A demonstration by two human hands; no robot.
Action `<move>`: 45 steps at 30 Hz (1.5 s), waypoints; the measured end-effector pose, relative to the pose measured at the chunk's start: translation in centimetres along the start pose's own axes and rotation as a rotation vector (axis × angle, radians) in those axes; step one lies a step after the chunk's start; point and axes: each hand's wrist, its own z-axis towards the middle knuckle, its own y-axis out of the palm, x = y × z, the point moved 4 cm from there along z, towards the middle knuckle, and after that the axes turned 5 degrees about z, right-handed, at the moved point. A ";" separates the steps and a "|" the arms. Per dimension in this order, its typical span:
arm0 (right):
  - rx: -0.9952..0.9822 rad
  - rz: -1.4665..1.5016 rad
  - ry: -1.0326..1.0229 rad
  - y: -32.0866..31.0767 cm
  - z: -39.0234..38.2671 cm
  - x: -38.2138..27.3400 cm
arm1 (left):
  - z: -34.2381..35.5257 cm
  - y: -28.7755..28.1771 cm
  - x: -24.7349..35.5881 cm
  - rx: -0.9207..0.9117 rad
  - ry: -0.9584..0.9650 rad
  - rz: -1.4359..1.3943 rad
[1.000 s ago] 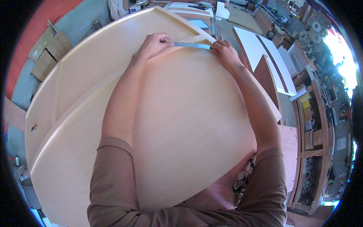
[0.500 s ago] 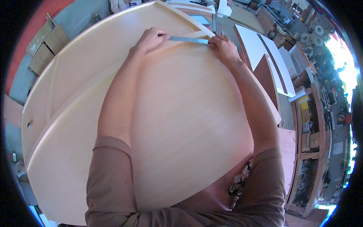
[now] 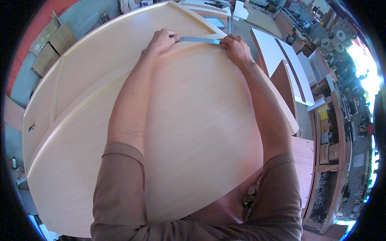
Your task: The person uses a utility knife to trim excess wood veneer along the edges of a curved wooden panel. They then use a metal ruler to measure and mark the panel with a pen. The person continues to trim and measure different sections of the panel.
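Observation:
Both my arms reach out over a large pale wooden panel (image 3: 193, 132). Between my hands runs a flat, narrow grey metal strip (image 3: 199, 40), slightly bowed; I cannot make out its exact kind. My left hand (image 3: 162, 40) is closed on its left end, and my right hand (image 3: 236, 47) pinches its right end. The strip lies along the raised wooden edge (image 3: 173, 52) that crosses the panel. Whether it touches that edge all along cannot be seen, since my fingers cover both ends.
Beyond the raised edge spreads another pale panel section (image 3: 116, 44) with a raised border. To the right are white boards (image 3: 287, 64) with a dark stripe, an upright brown board (image 3: 285, 82) and a wooden shelf (image 3: 333, 164) full of items. Cardboard pieces (image 3: 52, 48) lean at the far left.
Both forearms have shifted slightly, the right elbow inward to the left. The strip is still held at both ends, its right end a touch higher and further left.

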 end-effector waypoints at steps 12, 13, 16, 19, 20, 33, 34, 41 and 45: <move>0.008 0.198 -0.063 -0.3 -0.5 1.1 | -0.6 0.0 0.8 -0.080 0.126 0.060; 0.003 0.180 -0.015 -0.3 -0.5 1.3 | -0.7 -0.1 0.6 -0.097 0.126 0.050; 0.002 0.219 0.012 -0.3 -0.6 1.1 | -0.9 -0.5 0.2 -0.143 0.105 0.006; 0.030 0.224 -0.001 -0.5 -0.6 0.8 | -1.1 -0.8 0.2 -0.140 0.081 0.004; 0.018 0.219 0.030 -0.5 -0.6 0.7 | -1.2 -0.9 0.3 -0.131 0.071 0.010; -0.055 0.047 0.224 -0.2 0.2 0.5 | -0.5 -0.7 0.3 -0.117 0.051 0.090; -0.065 0.040 0.225 -0.1 0.1 0.6 | -0.4 -0.6 0.2 -0.129 0.046 0.091; -0.055 0.004 0.209 0.3 0.5 0.3 | 0.0 -0.3 -0.1 -0.095 0.034 0.148; -0.069 -0.026 0.219 0.9 0.8 0.4 | 0.5 0.1 -0.9 -0.105 0.046 0.112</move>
